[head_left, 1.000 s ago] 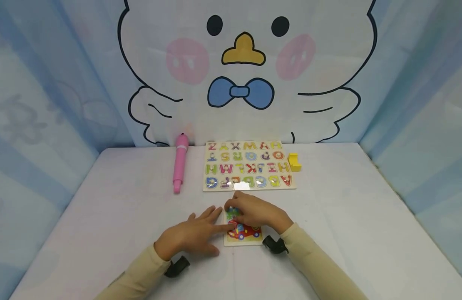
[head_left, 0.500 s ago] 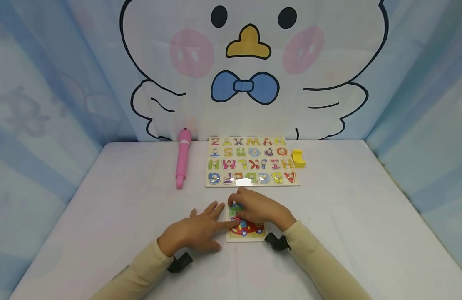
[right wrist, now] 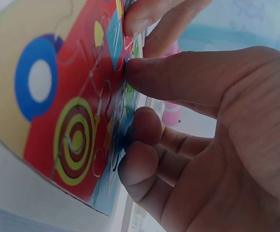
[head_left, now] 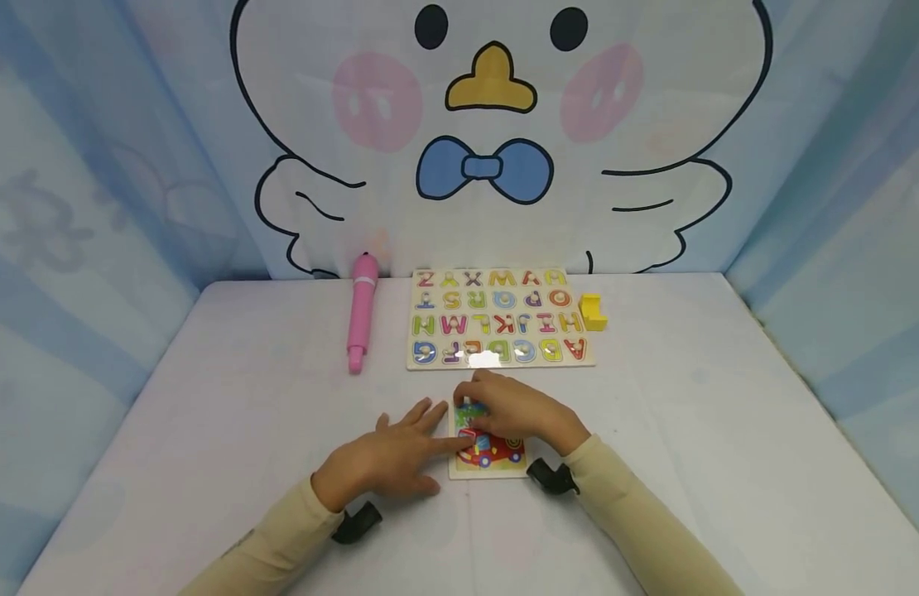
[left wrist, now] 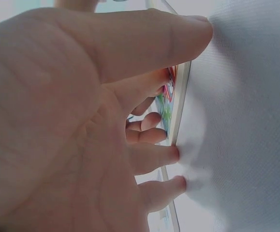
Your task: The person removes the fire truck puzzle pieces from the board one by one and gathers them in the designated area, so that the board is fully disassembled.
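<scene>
A small jigsaw puzzle (head_left: 489,463) with a red car on it lies flat before me, its curvy piece lines showing in the right wrist view. My left hand (head_left: 388,457) is spread at its left side, index fingertip resting on the car and thumb on the cloth. In the left wrist view, two more fingertips (left wrist: 171,153) touch down beside the board's edge. My right hand (head_left: 515,411) reaches over the puzzle's upper part. Its curled fingers and thumb (right wrist: 178,77) pinch at a piece in the green area, mostly hidden beneath the hand.
Behind the puzzle lies a wooden alphabet board (head_left: 497,319) with colourful letters. A yellow block (head_left: 593,313) stands at its right end, a pink pen-shaped thing (head_left: 362,314) at its left. White cloth (head_left: 676,430) covers the table, and a cartoon curtain (head_left: 489,232) hangs behind.
The head view has shifted slightly, so the table's things sit higher in the picture. Both hands keep nearly the same pose on the puzzle.
</scene>
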{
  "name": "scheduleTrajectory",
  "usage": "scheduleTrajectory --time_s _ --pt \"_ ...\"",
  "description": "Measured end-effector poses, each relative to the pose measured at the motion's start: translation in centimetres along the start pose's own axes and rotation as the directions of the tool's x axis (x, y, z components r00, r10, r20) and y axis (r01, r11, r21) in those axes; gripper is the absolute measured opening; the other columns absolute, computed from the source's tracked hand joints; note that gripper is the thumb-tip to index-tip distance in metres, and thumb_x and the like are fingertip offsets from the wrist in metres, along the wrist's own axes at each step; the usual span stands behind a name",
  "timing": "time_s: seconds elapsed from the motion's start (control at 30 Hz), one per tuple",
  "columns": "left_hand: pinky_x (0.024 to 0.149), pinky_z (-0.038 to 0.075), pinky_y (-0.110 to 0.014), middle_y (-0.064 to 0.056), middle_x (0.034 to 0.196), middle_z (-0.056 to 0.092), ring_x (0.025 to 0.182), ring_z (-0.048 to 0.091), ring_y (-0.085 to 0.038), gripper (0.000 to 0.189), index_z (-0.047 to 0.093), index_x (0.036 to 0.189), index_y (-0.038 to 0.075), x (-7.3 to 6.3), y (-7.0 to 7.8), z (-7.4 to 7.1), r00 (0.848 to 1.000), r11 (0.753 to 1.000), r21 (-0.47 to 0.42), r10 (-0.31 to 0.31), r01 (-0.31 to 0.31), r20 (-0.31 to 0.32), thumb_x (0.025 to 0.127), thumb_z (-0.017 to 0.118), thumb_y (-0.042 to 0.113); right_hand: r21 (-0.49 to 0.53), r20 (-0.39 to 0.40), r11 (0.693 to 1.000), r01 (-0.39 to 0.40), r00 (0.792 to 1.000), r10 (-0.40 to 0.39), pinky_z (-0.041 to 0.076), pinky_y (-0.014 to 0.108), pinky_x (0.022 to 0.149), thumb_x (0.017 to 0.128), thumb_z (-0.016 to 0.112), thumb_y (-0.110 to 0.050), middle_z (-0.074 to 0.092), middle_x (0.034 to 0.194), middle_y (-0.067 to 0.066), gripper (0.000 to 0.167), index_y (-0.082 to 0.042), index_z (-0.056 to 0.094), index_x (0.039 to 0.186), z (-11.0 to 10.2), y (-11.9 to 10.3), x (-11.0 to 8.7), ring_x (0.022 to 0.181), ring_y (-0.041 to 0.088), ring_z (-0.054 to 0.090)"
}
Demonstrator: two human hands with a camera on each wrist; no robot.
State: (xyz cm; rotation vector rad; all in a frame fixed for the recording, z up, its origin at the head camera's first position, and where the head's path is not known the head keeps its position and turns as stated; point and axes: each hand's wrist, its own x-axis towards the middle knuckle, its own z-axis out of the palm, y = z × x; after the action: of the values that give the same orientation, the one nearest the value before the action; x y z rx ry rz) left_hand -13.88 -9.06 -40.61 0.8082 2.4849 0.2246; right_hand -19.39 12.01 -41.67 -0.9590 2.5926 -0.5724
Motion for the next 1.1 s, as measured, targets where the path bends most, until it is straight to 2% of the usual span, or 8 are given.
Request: scheduleTrajectory --time_s 0.63,0.9,1.1 --pt "0.108 0.025 -0.077 -0.011 0.168 0.024 0.155 0.014 -0.037 0.063 0.050 0.151 0.042 -0.14 0.05 0.09 1.000 1.000 0.003 -0.004 0.004 -0.006 0.093 0.075 0.033 -0.025 0.001 0.999 -0.022 1.000 0.022 0.053 0.037 0.082 0.095 0.074 -0.014 0.058 0.108 0.004 0.027 -0.014 0.069 0.121 0.02 -0.28 -0.05 0.084 0.017 0.055" --pt "0.107 0.026 -0.078 -0.012 0.168 0.024 0.155 0.015 -0.038 0.063 0.050 0.151 0.041 -0.24 0.03 0.11 1.000 1.000 0.005 0.005 -0.005 -0.014 0.094 0.075 0.033 -0.107 -0.029 0.994 -0.005 1.000 0.002 0.051 0.032 0.072 0.095 0.071 -0.012 0.059 0.107 0.003 0.026 -0.019 0.072 0.120 0.02 -0.47 0.02 0.078 0.016 0.055" --pt "0.107 0.025 -0.078 -0.011 0.168 0.025 0.155 0.015 -0.038 0.064 0.050 0.151 0.041 -0.31 0.11 0.00 1.000 1.000 -0.011 0.005 -0.005 -0.022 0.093 0.076 0.032 -0.144 -0.029 0.989 -0.017 1.000 0.013 0.051 0.031 0.072 0.096 0.071 -0.012 0.059 0.108 0.002 0.027 -0.021 0.073 0.122 -0.12 -0.78 -0.06 0.077 0.015 0.055"
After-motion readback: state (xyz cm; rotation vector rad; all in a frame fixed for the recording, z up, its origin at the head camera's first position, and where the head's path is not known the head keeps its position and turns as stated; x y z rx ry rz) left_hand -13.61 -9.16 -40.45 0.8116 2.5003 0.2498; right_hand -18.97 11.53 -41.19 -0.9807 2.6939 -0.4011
